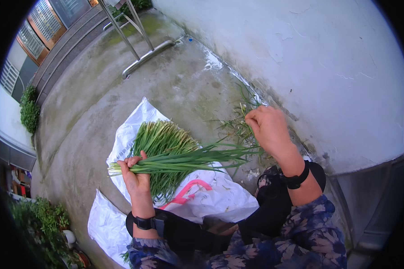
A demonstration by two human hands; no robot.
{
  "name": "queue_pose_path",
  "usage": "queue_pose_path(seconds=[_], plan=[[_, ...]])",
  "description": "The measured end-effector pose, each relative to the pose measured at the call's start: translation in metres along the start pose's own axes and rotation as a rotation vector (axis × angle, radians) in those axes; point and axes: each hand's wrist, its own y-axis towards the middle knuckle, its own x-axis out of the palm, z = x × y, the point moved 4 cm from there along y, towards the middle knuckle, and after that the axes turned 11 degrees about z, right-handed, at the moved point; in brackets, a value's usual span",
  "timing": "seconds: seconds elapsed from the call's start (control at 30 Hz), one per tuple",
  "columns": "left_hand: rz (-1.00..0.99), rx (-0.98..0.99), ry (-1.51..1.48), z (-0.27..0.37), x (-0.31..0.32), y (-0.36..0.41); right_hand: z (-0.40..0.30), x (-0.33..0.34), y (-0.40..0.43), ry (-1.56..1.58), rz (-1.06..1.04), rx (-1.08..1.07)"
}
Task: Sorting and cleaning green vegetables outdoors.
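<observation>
My left hand (134, 173) is closed around the pale root ends of a bunch of garlic chives (188, 159), whose leaves point right. Beneath that bunch, a larger heap of chives (161, 138) lies on a white woven sack (222, 193). My right hand (269, 129) hovers beyond the leaf tips, thumb and fingertips pinched together. Whether a thin leaf is caught between them cannot be told. Behind and below it, loose chive scraps (237, 126) are strewn over the concrete floor.
A white wall (306, 67) rises along the right. Ahead stands a metal rack (148, 59) on the concrete floor (87, 111). Another white sack (106, 225) lies at lower left, near potted plants (43, 218). Steps (64, 50) run along the far left.
</observation>
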Motion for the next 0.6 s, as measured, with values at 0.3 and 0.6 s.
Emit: queue_pose_path(seconds=[0.3,0.6], plan=[[-0.172,0.035,0.001,0.002,0.011,-0.007,-0.020,0.035,-0.023,0.571,-0.522,0.091],[-0.248,-0.007,-0.056,0.004,0.019,-0.013,-0.036,0.042,-0.036,0.795,-0.769,0.222]])
